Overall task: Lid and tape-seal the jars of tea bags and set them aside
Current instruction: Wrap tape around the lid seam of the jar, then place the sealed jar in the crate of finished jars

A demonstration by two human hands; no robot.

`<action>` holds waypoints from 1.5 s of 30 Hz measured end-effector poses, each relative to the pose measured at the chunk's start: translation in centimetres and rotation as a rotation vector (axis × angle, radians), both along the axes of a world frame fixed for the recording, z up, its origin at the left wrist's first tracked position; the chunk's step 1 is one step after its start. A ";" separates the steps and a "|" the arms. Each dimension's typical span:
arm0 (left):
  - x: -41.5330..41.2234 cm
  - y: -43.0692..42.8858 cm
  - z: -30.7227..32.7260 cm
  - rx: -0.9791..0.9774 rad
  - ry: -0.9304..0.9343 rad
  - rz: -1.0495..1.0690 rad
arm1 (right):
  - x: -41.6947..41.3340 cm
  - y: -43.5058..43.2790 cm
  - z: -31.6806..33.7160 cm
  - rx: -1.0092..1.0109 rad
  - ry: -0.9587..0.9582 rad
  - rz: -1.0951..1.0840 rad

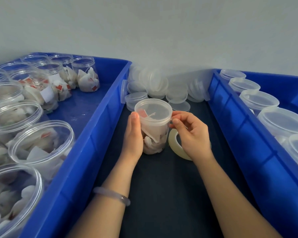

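Tape (172, 141) — roll half hidden — pinched by right hand (193, 136); left hand (133, 134) grips jar (153, 131)

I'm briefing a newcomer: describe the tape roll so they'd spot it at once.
Between the two blue bins runs a dark mat. The tape roll lies there, right of the lidded jar, partly under the right hand. Unlike the clear lids heaped behind, it is a yellowish open ring.

Blue bins (96, 127): two. Open jars (41, 140) of tea bags, left bin: at least eleven, edge cropped. Lidded jars (259, 100), right bin: five visible. Hand-held jar (153, 127) on the bench (162, 186): one, lidded. Tape roll (173, 143): one. Loose lids (157, 82): heaped, overlapping, exact count not determinable
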State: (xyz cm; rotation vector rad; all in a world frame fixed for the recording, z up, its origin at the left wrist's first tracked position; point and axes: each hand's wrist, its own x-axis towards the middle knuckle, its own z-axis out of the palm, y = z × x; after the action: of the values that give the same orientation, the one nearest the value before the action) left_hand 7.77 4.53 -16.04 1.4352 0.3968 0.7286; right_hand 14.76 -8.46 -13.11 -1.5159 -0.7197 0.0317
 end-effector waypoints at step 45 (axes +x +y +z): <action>34.8 -14.2 13.2 0.847 0.522 -0.329 | 33.2 -11.8 8.9 -0.443 0.267 -0.756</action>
State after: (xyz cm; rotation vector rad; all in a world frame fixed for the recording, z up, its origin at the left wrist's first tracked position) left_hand 42.54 -9.71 -2.81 2.4394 0.2351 0.2264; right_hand 48.01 -20.26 -4.20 -2.0789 0.1168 -0.1844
